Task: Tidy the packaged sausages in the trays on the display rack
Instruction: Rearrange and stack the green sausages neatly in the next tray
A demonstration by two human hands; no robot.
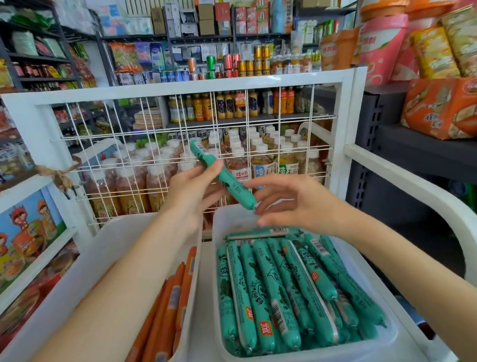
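While held aloft: left hand [192, 190] pinches one green sausage [221, 174] above the trays.
Right hand: [294, 204] fingers spread, empty, just beside its lower end.
Risk: loose handover drops it crosswise onto the green sausage tray [362, 262], or into the orange sausage tray [138, 238].

Look at the green sausages [284, 286] in the right tray near the bottom of the picture: a small red square label on one reads "双汇", and you can see white barcode stickers on several, but the bars' numbers are too small to read. The green sausage in the air [225, 176] at the middle has a barcode sticker too, not readable. Behind the white wire grid, the tea bottles [273, 166] at the middle right show "茉莉" on their labels. The orange box [453, 107] at the right has writing, but it is too blurry to read.
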